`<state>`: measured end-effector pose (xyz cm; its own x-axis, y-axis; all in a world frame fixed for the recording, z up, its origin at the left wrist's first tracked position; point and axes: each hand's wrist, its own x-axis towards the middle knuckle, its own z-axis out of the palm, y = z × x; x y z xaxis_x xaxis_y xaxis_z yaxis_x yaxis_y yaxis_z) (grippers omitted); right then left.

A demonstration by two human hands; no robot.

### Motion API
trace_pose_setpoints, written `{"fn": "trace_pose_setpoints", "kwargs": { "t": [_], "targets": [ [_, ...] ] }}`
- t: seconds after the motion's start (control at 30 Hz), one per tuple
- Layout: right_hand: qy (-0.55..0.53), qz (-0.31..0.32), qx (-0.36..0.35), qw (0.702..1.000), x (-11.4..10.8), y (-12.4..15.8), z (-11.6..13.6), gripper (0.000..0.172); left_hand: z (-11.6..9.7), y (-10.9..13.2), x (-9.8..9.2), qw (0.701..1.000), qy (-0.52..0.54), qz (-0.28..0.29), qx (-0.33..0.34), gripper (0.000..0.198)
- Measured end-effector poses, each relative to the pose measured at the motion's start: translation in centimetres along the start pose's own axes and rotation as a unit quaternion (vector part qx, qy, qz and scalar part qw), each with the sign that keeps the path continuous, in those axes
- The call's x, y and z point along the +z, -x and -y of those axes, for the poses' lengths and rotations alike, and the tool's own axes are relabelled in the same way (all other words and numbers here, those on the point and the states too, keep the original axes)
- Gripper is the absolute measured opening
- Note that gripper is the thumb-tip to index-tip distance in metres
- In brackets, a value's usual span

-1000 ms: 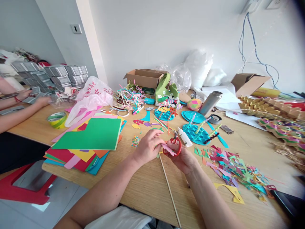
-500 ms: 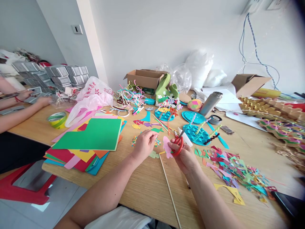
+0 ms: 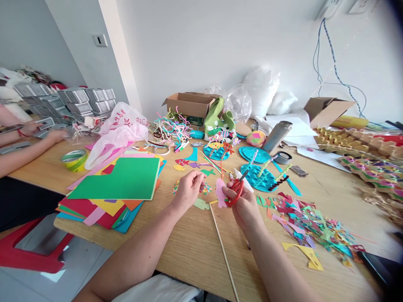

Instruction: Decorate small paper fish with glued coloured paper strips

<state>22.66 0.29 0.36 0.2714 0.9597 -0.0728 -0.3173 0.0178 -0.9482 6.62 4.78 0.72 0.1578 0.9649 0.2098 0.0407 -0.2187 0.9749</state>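
My right hand [image 3: 245,209] is wrapped round red-handled scissors [image 3: 236,191], their blades pointing up and away. A pink paper cutout [image 3: 220,193] is also in that hand, at the thumb side. To its left, my left hand [image 3: 189,188] has thumb and fingers pinched together; whatever lies between them is too small to make out. Small coloured bits partly show behind the left hand. Paper fish cutouts, among them a green fish [image 3: 208,172] and a yellow fish [image 3: 179,167], lie just beyond. A pale green cutout [image 3: 201,204] rests below the left fingers, beside a thin stick [image 3: 223,247].
Coloured sheets [image 3: 122,178] are stacked at left, near yellow-green tape [image 3: 74,160]. Paper scraps [image 3: 315,222] spread at right. Blue egg-carton pieces [image 3: 262,178] and a steel flask [image 3: 277,137] stand beyond my hands. Another person's hands [image 3: 56,135] work at far left.
The scissors have turned slightly in my right hand, and the pink cutout has shifted a little. My left hand keeps its pinch almost in place. The whole view has moved slightly.
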Motion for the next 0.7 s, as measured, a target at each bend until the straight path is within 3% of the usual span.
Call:
{"fn": "trace_pose_setpoints", "kwargs": {
  "t": [0.17, 0.4, 0.53, 0.7],
  "targets": [
    [0.012, 0.012, -0.019, 1.000, 0.07, 0.17, -0.06, 0.032, -0.47, 0.24, 0.04, 0.998, -0.003, 0.047, -0.042, 0.051],
    [0.031, 0.035, -0.019, 0.999, 0.40, 0.59, 0.31, 0.035, -0.45, 0.09, 0.01, 0.964, 0.138, 0.183, -0.134, 0.053],
    [0.050, 0.042, -0.022, 0.998, 0.69, 0.85, 0.49, 0.035, -0.57, 0.32, 0.04, 0.953, 0.126, 0.216, -0.172, 0.042],
    [0.084, 0.046, -0.035, 0.995, 0.89, 0.97, 0.47, 0.033, -0.79, 0.50, 0.18, 0.956, 0.115, 0.208, -0.171, 0.024]
  ]
}}
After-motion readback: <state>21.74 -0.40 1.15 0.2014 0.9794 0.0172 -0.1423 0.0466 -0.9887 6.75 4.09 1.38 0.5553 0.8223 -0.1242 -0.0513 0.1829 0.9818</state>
